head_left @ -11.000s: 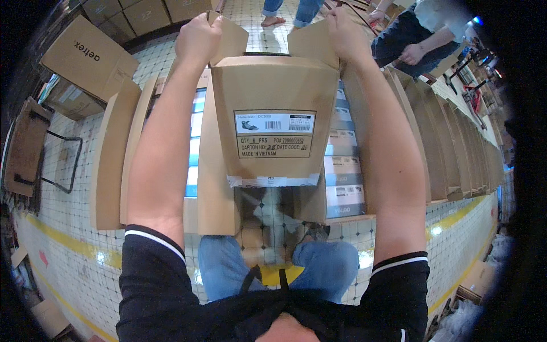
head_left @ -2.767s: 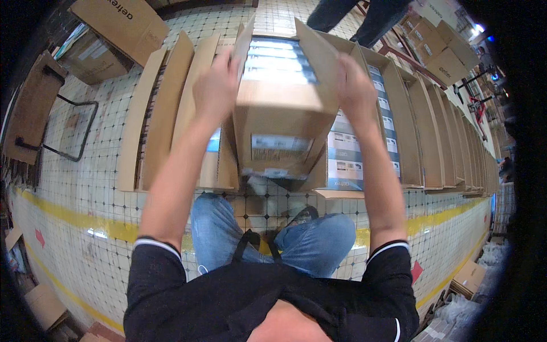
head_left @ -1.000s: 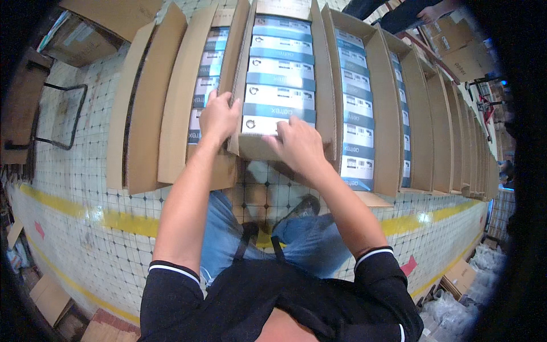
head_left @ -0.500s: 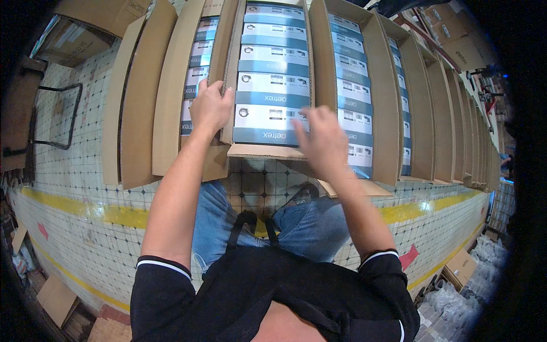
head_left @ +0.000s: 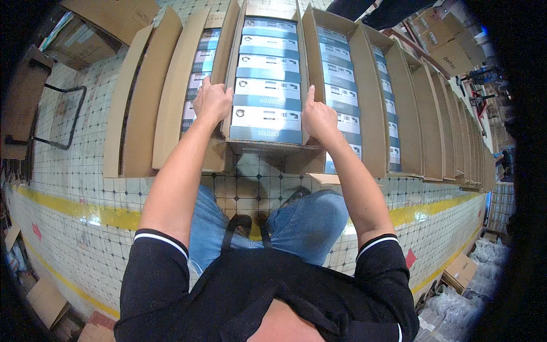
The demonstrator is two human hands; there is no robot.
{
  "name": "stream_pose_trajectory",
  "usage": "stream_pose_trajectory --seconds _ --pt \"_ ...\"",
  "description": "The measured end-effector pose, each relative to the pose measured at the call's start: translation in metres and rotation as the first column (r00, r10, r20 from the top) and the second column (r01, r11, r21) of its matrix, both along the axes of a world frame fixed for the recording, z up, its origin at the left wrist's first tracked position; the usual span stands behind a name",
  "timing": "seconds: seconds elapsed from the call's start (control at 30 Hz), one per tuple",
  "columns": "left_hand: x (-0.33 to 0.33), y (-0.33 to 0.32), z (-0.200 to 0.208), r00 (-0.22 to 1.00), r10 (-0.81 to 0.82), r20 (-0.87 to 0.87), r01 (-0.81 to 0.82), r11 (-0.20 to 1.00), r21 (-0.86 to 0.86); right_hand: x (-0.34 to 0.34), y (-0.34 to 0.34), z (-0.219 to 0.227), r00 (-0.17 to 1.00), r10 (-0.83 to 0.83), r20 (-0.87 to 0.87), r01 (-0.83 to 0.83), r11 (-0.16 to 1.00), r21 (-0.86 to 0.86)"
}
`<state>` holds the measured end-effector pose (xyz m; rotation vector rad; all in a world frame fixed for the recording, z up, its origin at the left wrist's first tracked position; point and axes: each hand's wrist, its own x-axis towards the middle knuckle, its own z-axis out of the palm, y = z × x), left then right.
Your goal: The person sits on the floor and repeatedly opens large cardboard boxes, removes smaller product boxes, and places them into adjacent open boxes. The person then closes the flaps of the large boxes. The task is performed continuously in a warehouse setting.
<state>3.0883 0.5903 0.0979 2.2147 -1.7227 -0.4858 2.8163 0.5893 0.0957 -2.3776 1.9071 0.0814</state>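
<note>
An open cardboard carton (head_left: 302, 71) stands in front of me. A column of white and blue boxes (head_left: 265, 115) fills it. My left hand (head_left: 212, 102) is closed over the carton's left flap (head_left: 227, 57), its fingertips on the side toward the neighbouring carton. At the near right corner, my right hand (head_left: 320, 121) is closed on the right flap. Its index finger points away from me along the cardboard, and the other fingers are curled and partly hidden. The carton's near flap (head_left: 268, 146) hangs down at the front.
More open cartons line up to the right; the nearer ones (head_left: 340, 108) hold similar boxes. Another filled carton (head_left: 171, 102) stands on the left, near a black metal handle (head_left: 71, 117). A yellow line (head_left: 114, 218) crosses the tiled floor. Another person's dark-clothed legs (head_left: 373, 11) are at the far side.
My right hand has moved from over the near boxes to the carton's right flap. The near flap now hangs lower. My left hand stays on the left flap.
</note>
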Motion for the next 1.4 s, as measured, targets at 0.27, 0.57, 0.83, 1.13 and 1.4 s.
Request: stream_pose_trajectory --seconds 0.27,0.57,0.83,1.13,1.4 --pt "-0.005 0.076 0.007 0.995 -0.087 0.039 0.086 0.996 0.037 -0.008 0.074 0.024 0.991 0.131 -0.036 -0.125 0.983 0.135" --pt "-0.007 0.079 0.006 0.999 -0.017 -0.052 0.016 1.000 -0.016 0.014 0.040 0.070 0.993 0.071 0.095 -0.089 0.976 0.201" --pt "-0.001 0.076 -0.001 0.991 -0.012 -0.131 0.007 0.999 -0.036 0.053 -0.187 0.051 0.110 -0.507 0.855 -0.138 0.844 0.518" --pt "0.006 0.075 0.000 0.992 -0.031 -0.124 0.030 0.999 -0.015 0.099 -0.366 -0.050 -0.423 -0.660 0.620 0.096 0.648 0.755" --pt "0.007 0.071 0.003 0.992 -0.042 -0.116 0.041 0.999 -0.012 0.115 -0.390 -0.010 -0.655 -0.639 0.403 0.245 0.325 0.914"
